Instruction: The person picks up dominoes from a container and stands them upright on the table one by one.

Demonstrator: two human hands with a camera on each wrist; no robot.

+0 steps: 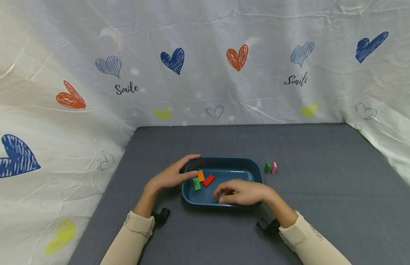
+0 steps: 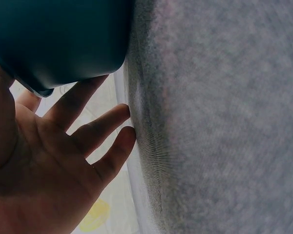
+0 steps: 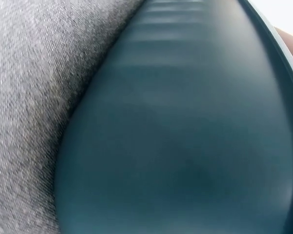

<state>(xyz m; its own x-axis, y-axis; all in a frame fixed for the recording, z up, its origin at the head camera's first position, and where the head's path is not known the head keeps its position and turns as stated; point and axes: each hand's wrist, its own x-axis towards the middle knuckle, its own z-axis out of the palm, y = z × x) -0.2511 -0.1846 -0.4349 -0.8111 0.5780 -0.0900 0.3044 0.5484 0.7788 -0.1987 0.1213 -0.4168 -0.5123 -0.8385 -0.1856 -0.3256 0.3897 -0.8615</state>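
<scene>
1. Far left: white curtain (image 1: 75,147) printed with hearts; it also spans the back, with "Smile" lettering there.
2. Left hand (image 1: 173,175), in a cream sleeve (image 1: 128,239): at the left end of the tray, spread wide. Thumb reaches over the rim, its tip by the orange block. Left wrist view: fingers splayed and nearly straight, outside the tray wall.
3. Tray (image 1: 231,175): dark blue, rounded corners, set on the grey cloth (image 1: 307,154) between the two hands.
4. Inside the tray, left part: light green block (image 1: 196,184) and orange block (image 1: 201,176), close together, the orange one farther back. Red block (image 1: 209,180) just right of these, lying at a slant.
5. Right hand (image 1: 242,192): over the tray's near side, fingers bent downward, thumb close to them. Cannot tell whether anything is pinched; the right wrist view shows mostly the tray's outer wall.
6. Beyond the tray's right end, on the cloth: dark green block (image 1: 267,168), then pink block (image 1: 273,168), side by side, slightly apart.
</scene>
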